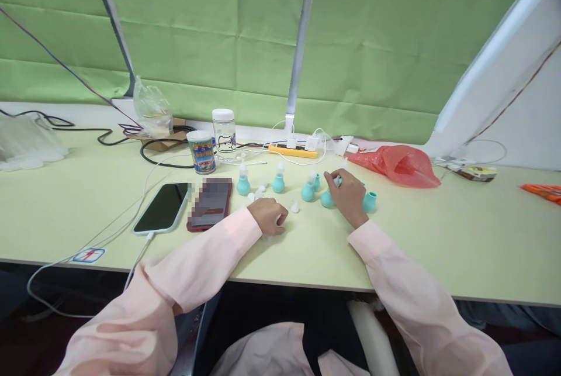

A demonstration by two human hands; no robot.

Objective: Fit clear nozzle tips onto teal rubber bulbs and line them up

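My right hand [348, 193] is closed, thumb and fingertips pinching a whitish nozzle [337, 181] just above a teal squeeze bulb [326, 199]. Whether the nozzle is seated in that bulb, I cannot tell. Lower and to the left, my left hand [268, 216] rests near the table with its fingers curled in; anything inside is hidden. A small white cap-like piece [295, 207] lies just right of it, and more white pieces [258, 193] lie beyond it. Teal bulbs with clear tips stand upright behind, one at the left [243, 184] and another in the middle [278, 183].
An open-necked teal bulb [370, 202] sits right of my right hand. Two phones [162, 207] lie at the left. Behind are a printed can [202, 154], a clear jar [224, 133], a yellow power strip [293, 150] and a red plastic bag [398, 165]. White cables cross the left side.
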